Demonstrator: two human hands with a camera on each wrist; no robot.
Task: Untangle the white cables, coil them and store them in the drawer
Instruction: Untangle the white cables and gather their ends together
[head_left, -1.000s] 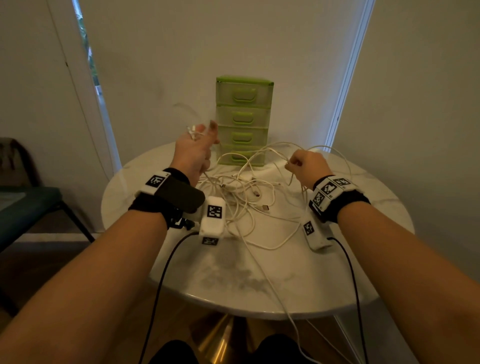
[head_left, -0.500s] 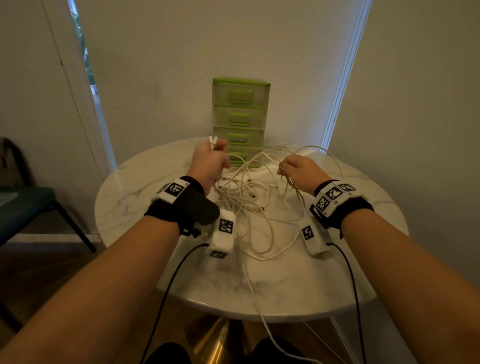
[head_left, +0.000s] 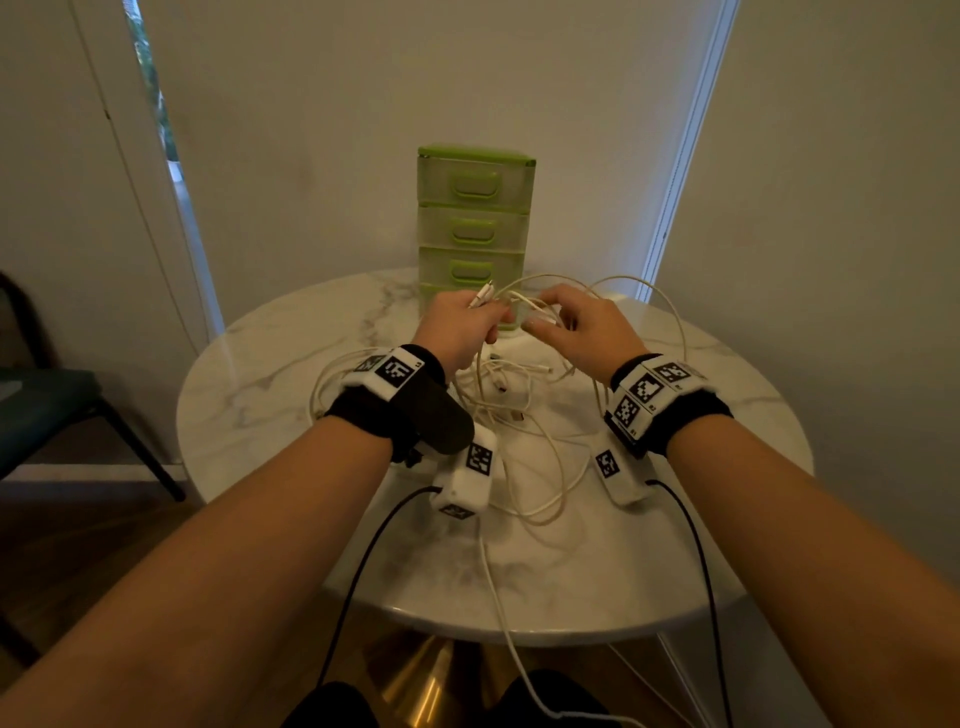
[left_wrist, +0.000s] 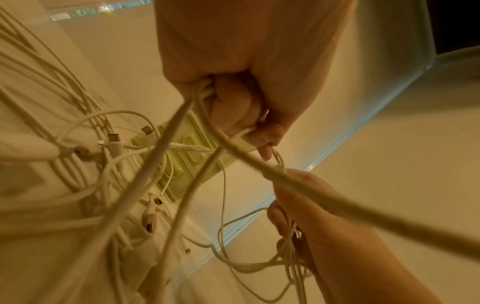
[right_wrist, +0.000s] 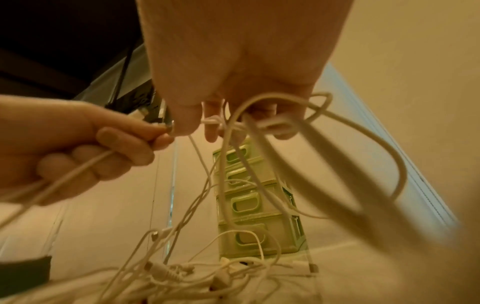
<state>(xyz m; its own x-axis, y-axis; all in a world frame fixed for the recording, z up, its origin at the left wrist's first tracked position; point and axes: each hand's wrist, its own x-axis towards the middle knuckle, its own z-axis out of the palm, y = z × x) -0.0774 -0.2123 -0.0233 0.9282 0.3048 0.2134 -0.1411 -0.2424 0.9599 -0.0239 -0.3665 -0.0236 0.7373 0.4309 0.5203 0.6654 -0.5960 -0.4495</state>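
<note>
Both hands are raised just above the round marble tabletop (head_left: 291, 384), close together in front of the green drawer unit (head_left: 475, 208). The left hand (head_left: 460, 327) has its fingers (right_wrist: 124, 148) curled tight around several strands of the white cables (head_left: 519, 415), with a couple of plug ends poking out above the fist. The right hand (head_left: 587, 332) has its fingers (right_wrist: 210, 131) bent down and hooked through loops of the same cables, pinching one strand near the left hand's thumb. The rest of the cables lie in a loose tangle on the tabletop beneath the hands, and one strand trails over the near edge. All four drawers of the unit are closed.
</note>
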